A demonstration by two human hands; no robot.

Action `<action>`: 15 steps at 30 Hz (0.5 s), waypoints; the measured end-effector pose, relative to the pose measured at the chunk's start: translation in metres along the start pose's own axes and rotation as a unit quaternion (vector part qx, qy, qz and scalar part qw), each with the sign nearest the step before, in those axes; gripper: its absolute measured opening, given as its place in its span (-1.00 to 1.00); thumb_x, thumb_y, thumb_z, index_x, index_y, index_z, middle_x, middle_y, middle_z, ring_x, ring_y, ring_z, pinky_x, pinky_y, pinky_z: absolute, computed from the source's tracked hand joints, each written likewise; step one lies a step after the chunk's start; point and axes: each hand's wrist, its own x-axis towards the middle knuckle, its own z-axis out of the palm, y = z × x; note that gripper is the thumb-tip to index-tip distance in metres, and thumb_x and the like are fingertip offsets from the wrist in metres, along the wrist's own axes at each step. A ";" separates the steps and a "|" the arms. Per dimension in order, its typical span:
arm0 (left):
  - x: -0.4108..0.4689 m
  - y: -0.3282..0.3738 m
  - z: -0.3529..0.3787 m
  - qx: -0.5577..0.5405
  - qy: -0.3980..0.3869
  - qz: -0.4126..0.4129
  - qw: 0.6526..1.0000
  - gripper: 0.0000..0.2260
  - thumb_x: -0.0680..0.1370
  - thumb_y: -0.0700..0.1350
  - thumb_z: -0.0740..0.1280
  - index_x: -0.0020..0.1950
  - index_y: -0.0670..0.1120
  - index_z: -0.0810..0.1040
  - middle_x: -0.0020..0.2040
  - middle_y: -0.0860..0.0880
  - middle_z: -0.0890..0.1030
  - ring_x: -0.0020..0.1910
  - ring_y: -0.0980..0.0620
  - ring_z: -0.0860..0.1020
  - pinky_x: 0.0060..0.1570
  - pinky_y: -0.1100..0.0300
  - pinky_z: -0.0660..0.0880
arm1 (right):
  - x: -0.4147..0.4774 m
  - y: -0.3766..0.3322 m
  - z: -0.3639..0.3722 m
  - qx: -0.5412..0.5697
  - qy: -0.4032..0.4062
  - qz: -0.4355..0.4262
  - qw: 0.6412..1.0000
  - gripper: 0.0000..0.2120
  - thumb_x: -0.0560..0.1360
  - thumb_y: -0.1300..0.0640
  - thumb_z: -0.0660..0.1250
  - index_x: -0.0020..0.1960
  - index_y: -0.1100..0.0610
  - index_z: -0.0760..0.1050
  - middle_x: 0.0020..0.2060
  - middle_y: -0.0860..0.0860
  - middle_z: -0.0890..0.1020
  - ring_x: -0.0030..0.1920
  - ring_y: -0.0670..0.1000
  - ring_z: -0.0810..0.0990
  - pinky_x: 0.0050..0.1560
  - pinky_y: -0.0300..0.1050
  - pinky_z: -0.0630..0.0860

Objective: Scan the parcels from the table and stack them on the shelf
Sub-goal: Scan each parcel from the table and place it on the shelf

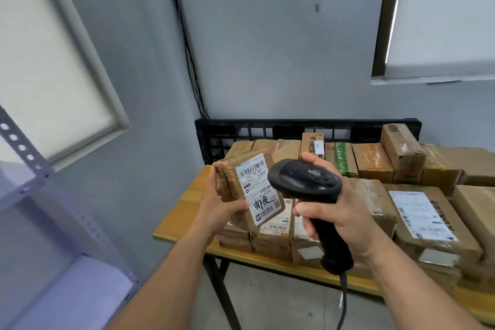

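At the near left, the shelf (80,289) was seen, well apart from the parcel meant for it. Just beyond, a small brown parcel (233,182) was held up in the air, above the near corner of the surface, by the left hand (218,205). The fingers were curled behind it and the thumb was laid on its lower front, so that the white label (261,190) was turned toward the scanner (305,182). The scanner's handle was gripped by the right hand (340,214), with the fingers wrapped round it, and its head was held just beside the label.

Several faults could be expected from here. More than one barcode was printed on the label, so the wrong one might be read. With the head held so close, part of the label might be missed altogether. The parcel was gripped low and by one of the hands only, so it might be tipped out of the grip on the way to the shelf. The cable (343,300) was hung below the handle and might be caught on the edge of the surface (182,211).

Farther off, the piled parcels (423,211) were stacked close together and might be knocked by a careless reach. A black crate (267,128) was stood behind them.
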 end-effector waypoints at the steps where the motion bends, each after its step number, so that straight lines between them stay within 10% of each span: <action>1: -0.003 0.001 -0.002 0.000 0.001 0.005 1.000 0.06 0.36 -0.27 0.54 0.59 0.16 -0.10 0.31 -0.04 0.47 0.27 -0.07 0.47 0.13 -0.08 0.56 | -0.002 -0.002 0.002 -0.003 -0.003 -0.002 1.000 -0.18 0.29 0.30 0.53 0.42 -0.17 0.32 -0.07 0.28 0.65 -0.45 0.17 0.52 -0.43 -0.05 0.54; 5: -0.013 0.003 -0.011 -0.002 0.004 0.019 1.000 0.01 0.40 -0.28 0.51 0.58 0.17 -0.08 0.20 0.04 0.47 0.24 -0.05 0.49 -0.07 0.14 0.56 | -0.010 -0.010 0.010 -0.024 -0.012 -0.007 1.000 -0.21 0.29 0.30 0.51 0.41 -0.15 0.34 -0.16 0.21 0.67 -0.46 0.16 0.53 -0.44 -0.05 0.54; 15: -0.037 0.010 -0.035 0.015 0.035 0.035 0.999 -0.02 0.40 -0.24 0.52 0.56 0.17 -0.07 0.06 0.16 0.45 0.29 -0.06 0.45 0.26 -0.10 0.44 | -0.019 -0.014 0.028 -0.019 -0.034 -0.019 0.999 -0.26 0.27 0.29 0.55 0.28 -0.28 0.44 -0.12 0.15 0.69 -0.45 0.17 0.52 -0.41 -0.01 0.53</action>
